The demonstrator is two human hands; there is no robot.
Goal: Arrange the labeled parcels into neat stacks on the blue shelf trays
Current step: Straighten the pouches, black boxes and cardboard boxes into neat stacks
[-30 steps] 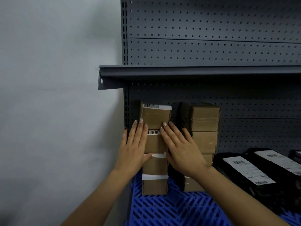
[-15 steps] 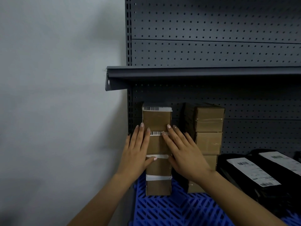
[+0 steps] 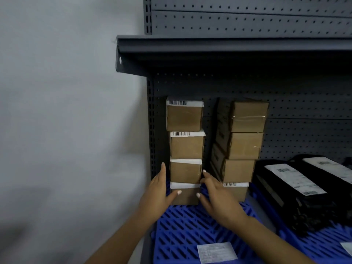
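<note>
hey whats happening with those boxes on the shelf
A person is tidying parcels on a blue shelf tray. Both hands bracket the bottom of the left stack of four brown boxes: the left hand lies flat along its left side, the right hand along its right, thumbs on the bottom box's front. A second stack of four stands just to the right, slightly staggered, and black labeled parcels lie further right.

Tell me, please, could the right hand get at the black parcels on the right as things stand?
Probably yes. The right hand only rests against the left box stack, holding nothing, and the black parcels lie uncovered on the blue tray beside it.
</note>
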